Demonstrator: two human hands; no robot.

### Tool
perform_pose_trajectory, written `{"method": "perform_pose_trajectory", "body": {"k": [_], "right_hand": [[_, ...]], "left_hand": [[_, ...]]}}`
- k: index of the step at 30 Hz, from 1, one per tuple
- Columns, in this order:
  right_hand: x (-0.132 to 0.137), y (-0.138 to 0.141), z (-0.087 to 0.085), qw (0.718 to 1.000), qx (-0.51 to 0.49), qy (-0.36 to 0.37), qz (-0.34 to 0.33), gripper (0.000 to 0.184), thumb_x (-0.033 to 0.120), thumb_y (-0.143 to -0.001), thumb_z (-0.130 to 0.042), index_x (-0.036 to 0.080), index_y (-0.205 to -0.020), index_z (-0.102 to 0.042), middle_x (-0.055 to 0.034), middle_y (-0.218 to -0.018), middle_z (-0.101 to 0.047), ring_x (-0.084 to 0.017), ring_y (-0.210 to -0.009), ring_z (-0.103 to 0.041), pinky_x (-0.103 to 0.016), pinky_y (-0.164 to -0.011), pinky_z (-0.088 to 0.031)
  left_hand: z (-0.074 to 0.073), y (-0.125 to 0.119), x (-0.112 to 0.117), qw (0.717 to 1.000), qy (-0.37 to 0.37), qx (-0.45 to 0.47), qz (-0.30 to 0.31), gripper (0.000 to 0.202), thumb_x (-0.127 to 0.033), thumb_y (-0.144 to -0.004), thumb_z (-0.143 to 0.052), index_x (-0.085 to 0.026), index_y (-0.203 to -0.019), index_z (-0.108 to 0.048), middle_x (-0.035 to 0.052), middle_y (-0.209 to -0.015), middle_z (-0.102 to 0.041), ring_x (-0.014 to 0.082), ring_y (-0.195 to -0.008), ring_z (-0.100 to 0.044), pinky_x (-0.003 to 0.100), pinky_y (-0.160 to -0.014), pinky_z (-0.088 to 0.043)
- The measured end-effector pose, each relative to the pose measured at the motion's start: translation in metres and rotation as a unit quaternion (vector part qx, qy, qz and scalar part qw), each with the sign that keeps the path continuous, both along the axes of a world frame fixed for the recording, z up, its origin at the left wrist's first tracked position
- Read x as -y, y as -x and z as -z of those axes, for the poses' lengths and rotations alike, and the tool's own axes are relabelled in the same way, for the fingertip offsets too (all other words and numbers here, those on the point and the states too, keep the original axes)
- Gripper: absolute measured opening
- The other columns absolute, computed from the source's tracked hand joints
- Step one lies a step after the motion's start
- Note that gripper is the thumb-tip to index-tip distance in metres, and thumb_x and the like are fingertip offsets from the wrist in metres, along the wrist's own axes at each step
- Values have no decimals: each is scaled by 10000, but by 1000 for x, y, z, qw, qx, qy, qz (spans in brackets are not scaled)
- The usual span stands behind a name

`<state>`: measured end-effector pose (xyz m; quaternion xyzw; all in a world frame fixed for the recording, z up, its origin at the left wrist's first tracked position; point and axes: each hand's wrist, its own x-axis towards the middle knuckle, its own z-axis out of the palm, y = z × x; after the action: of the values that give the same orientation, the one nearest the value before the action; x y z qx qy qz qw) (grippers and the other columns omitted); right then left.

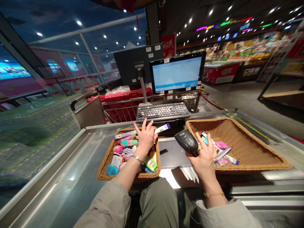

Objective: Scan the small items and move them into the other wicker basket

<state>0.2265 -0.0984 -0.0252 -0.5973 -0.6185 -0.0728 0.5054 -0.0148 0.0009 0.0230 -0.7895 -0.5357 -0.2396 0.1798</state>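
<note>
My left hand hangs over a wicker tray heaped with small colourful packets, and a white tube-shaped packet with a purple end sticks out at its thumb side. Among the heap lie a green bottle and a blue round container. My right hand grips a black handheld barcode scanner between the two trays. Just past those fingers, a second wicker tray holds a few scattered packets, including a pink one.
A black keyboard and a lit monitor stand just beyond the trays on a steel checkout counter. Behind them is a wire shopping cart holding red crates. Freezers and shelves line the store at the back right.
</note>
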Motion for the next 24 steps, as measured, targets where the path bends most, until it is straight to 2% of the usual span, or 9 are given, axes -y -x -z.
{"method": "perform_pose_trajectory", "body": {"k": [9, 24], "right_hand": [[2, 2, -1, 999, 36, 8, -27, 211, 251, -811, -626, 227, -996, -726, -96, -1517, -562, -403, -1572, -216, -738, -1201, -161], [1, 2, 1, 997, 60, -6, -41, 144, 277, -814, -637, 225, -922, -717, -85, -1476, -606, -392, -1574, -217, -721, -1202, -149]], "left_hand": [[-1, -12, 2, 1000, 15, 0, 4, 105, -292, -902, -690, -237, -989, -712, 91, -1561, -532, 418, -1565, -238, 841, -1171, 88], [0, -20, 4, 1000, 9, -3, -2, 74, -278, -897, -697, -235, -957, -704, 76, -1601, -481, 450, -1573, -187, 871, -1136, 113]]}}
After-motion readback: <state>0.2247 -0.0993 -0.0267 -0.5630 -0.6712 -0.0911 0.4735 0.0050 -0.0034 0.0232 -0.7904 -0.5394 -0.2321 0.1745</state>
